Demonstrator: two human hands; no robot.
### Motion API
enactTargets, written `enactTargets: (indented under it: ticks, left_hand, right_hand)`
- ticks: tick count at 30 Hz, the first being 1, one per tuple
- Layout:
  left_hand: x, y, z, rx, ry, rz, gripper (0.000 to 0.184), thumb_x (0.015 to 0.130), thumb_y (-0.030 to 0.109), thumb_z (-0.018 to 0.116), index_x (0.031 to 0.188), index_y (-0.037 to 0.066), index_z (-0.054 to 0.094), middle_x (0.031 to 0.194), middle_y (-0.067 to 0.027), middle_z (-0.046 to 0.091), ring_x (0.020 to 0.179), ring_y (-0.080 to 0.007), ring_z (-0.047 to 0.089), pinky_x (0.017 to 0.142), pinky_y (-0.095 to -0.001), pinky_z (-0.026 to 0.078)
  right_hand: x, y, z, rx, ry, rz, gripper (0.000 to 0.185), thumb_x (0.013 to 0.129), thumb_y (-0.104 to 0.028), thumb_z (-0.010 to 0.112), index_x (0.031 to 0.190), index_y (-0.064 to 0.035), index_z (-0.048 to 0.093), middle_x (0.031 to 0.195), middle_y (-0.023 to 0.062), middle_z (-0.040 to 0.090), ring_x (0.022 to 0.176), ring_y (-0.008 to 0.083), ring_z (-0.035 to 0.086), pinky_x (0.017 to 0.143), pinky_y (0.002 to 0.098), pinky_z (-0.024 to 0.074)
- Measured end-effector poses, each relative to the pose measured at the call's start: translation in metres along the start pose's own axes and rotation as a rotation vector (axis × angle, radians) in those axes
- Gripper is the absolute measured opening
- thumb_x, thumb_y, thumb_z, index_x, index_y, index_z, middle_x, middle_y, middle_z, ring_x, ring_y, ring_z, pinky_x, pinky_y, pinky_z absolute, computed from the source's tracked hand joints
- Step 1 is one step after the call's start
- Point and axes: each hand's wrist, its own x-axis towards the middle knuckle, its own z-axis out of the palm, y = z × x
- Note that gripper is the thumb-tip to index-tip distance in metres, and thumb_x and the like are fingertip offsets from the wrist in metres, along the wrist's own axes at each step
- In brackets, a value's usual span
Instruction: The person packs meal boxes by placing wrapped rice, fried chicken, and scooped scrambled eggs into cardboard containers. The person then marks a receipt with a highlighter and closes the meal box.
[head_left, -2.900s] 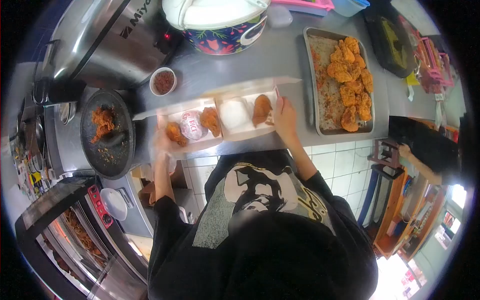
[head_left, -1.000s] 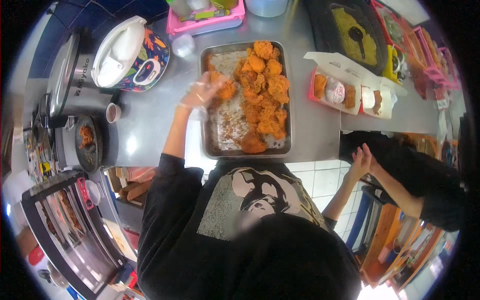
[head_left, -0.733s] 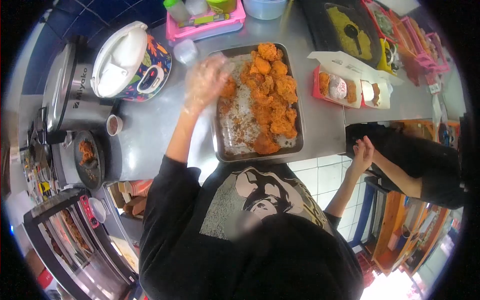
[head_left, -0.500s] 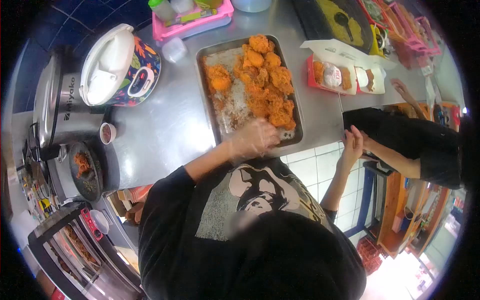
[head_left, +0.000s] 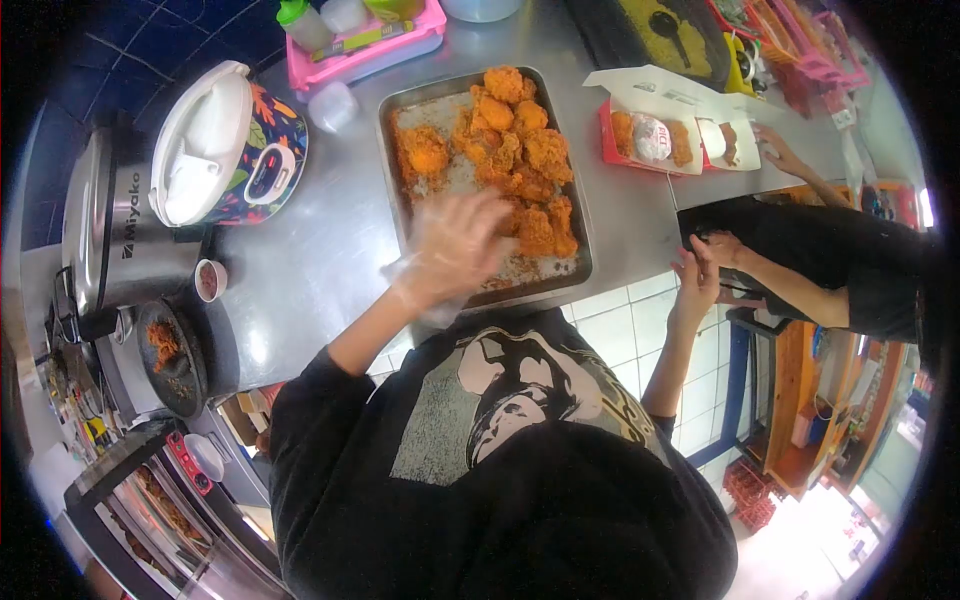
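Head view. A steel counter (head_left: 330, 250) runs across the scene, with a metal tray (head_left: 525, 268) near its front edge. A heap of fried chicken (head_left: 545, 155) fills the tray's right side; one separate piece of chicken (head_left: 428, 153) lies at the upper left, and crumbs cover the bare metal. The person's left hand (head_left: 458, 240), in a clear plastic glove, is over the lower left of the tray, blurred, its fingers spread wide; nothing can be seen in its grip, and whether it touches the chicken cannot be told. The right hand (head_left: 698, 278) is bare and raised in front of the counter, fingers loosely parted and holding nothing, just beside a co-worker's hand (head_left: 725, 250). The co-worker's other hand (head_left: 778, 155) is near the right end of a red and white box (head_left: 655, 165). This box, lid raised, stands right of the tray; its left compartment holds a wrapped ball of rice (head_left: 652, 138) between two brown pieces. Left of the tray stand a flowered rice cooker (head_left: 240, 150), a small cup of red sauce (head_left: 209, 281) and a dark round dish (head_left: 182, 390) bearing more chicken.
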Motion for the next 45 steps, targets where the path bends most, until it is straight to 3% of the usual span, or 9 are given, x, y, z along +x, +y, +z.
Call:
enactTargets:
  ticks: [8,17,19,25,29,31,34,41,45]
  left_hand:
    - [0.033,-0.010,0.071,-0.149,-0.173,0.464,0.032,0.078,0.035,0.067,0.102,0.014,0.060,0.121,-0.0078,0.055,0.110,-0.0252,0.053,0.091,-0.0445,0.040]
    - [-0.016,-0.029,-0.005,-0.104,-0.562,0.093,0.029,0.078,0.038,0.067,0.095,0.015,0.065,0.095,-0.0047,0.064,0.085,-0.0242,0.060,0.071,-0.0386,0.047]
    - [-0.009,-0.035,0.025,-0.073,0.062,0.005,0.039,0.080,0.042,0.066,0.101,0.010,0.063,0.096,-0.0065,0.064,0.085,-0.0269,0.060,0.073,-0.0393,0.047]
    - [0.046,-0.014,0.055,-0.201,-0.022,-0.403,0.061,0.080,0.044,0.066,0.123,0.003,0.049,0.114,-0.0213,0.057,0.102,-0.0379,0.057,0.085,-0.0433,0.047]
    - [0.036,-0.009,0.039,-0.356,-0.030,-0.613,0.060,0.080,0.034,0.071,0.124,0.002,0.047,0.109,-0.0183,0.061,0.101,-0.0315,0.059,0.089,-0.0412,0.047]
    - [0.013,-0.021,0.045,-1.271,0.300,-0.709,0.063,0.079,0.013,0.072,0.131,0.003,0.038,0.116,-0.0179,0.057,0.101,-0.0308,0.060,0.088,-0.0414,0.050]
    - [0.000,-0.013,0.002,-1.895,0.476,-0.831,0.068,0.078,-0.001,0.068,0.135,0.005,0.032,0.123,-0.0189,0.051,0.105,-0.0322,0.057,0.089,-0.0436,0.051]
    - [0.010,-0.009,-0.028,-2.392,0.519,-0.768,0.045,0.091,0.008,0.055,0.132,0.000,0.038,0.131,-0.0164,0.047,0.119,-0.0326,0.049,0.099,-0.0499,0.044]
    - [0.004,-0.004,-0.020,-2.029,0.505,-0.623,0.045,0.092,0.011,0.054,0.133,0.001,0.038,0.132,-0.0161,0.046,0.123,-0.0306,0.046,0.102,-0.0478,0.042]
  right_hand:
    - [-0.007,-0.022,0.024,0.044,-0.112,-0.085,0.024,0.093,-0.010,0.054,0.115,0.0004,0.054,0.118,0.0109,0.056,0.098,0.0190,0.061,0.076,0.0281,0.0513]
    - [-0.022,-0.008,0.027,0.013,-0.169,0.042,0.024,0.093,-0.008,0.052,0.115,-0.0006,0.054,0.119,0.0107,0.057,0.097,0.0201,0.063,0.076,0.0291,0.0516]
    - [-0.019,-0.011,0.041,0.021,-0.266,0.038,0.024,0.093,-0.006,0.050,0.116,-0.0005,0.053,0.118,0.0106,0.057,0.098,0.0203,0.063,0.076,0.0297,0.0518]
    - [-0.010,-0.026,0.071,0.059,-0.404,-0.041,0.026,0.092,-0.008,0.052,0.116,0.0007,0.055,0.118,0.0112,0.057,0.098,0.0197,0.062,0.076,0.0285,0.0510]
    - [-0.008,-0.025,0.063,0.060,-0.398,-0.061,0.026,0.092,-0.008,0.051,0.116,0.0009,0.056,0.117,0.0112,0.058,0.098,0.0201,0.062,0.075,0.0284,0.0513]
    - [-0.010,-0.023,0.055,0.052,-0.368,-0.023,0.025,0.092,-0.008,0.052,0.115,0.0012,0.056,0.116,0.0112,0.058,0.097,0.0198,0.062,0.074,0.0281,0.0514]
    - [-0.012,-0.016,0.046,0.063,-0.343,0.043,0.024,0.092,-0.009,0.052,0.114,0.0015,0.055,0.116,0.0109,0.059,0.096,0.0208,0.063,0.074,0.0295,0.0521]
    - [-0.011,-0.025,0.051,0.100,-0.352,0.060,0.025,0.092,-0.009,0.052,0.114,0.0024,0.055,0.116,0.0105,0.058,0.096,0.0207,0.062,0.074,0.0293,0.0513]
    - [-0.007,-0.030,0.058,0.110,-0.358,0.040,0.024,0.092,-0.008,0.051,0.113,0.0024,0.056,0.117,0.0106,0.058,0.097,0.0207,0.062,0.074,0.0290,0.0508]
